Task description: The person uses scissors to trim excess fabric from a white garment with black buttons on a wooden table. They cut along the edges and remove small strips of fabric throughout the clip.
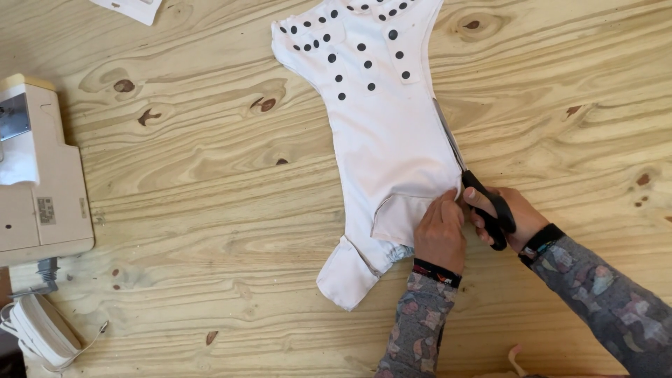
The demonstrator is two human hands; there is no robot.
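Right hand [509, 218] gripping scissors [483, 199], apparently cutting garment [388, 133]

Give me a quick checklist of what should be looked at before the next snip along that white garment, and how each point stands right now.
1. Scissors gripped: the right hand has its fingers through the black handles of the scissors. Ok.
2. Cloth held down: the left hand presses flat on the white garment beside the blades. Ok.
3. Fingers away from the blades: the left fingertips lie very close to the pivot. Cannot tell.
4. Blades on the edge: they run along the garment's right side. Ok.
5. Garment flat: the lower part is folded and bunched near the left wrist. Not ok.
6. Room on the wooden table: the sewing machine stands far to the left. Ok.
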